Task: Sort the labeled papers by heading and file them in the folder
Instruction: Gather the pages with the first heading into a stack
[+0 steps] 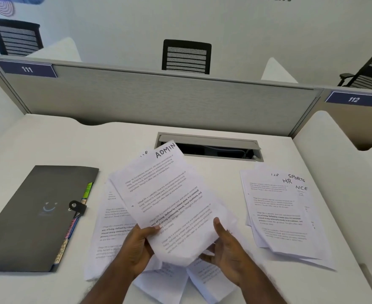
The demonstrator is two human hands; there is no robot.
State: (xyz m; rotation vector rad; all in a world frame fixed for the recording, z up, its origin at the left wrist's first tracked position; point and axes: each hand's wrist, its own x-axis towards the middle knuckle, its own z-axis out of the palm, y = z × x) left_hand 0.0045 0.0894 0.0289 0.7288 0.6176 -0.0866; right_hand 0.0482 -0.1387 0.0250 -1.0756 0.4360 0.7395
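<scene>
I hold a small stack of printed sheets [169, 194] above the desk, tilted left; the top sheet is headed ADMIN by hand. My left hand [137, 244] grips the stack's lower left edge, thumb on top. My right hand [226, 244] grips its lower right corner. Beneath lie more loose sheets [110, 233]. A second pile [283, 213] lies at the right, with headings HR, SPORTS and "NCE" showing. The dark grey folder [33, 218] lies closed at the left, coloured tabs sticking out of its right edge, a strap clasp over them.
An open cable slot [209, 148] sits in the white desk [70, 145] behind the papers. A grey partition [158, 95] bounds the desk's far side, with labels 111 and 112. Black office chairs stand beyond it. White side dividers flank the desk.
</scene>
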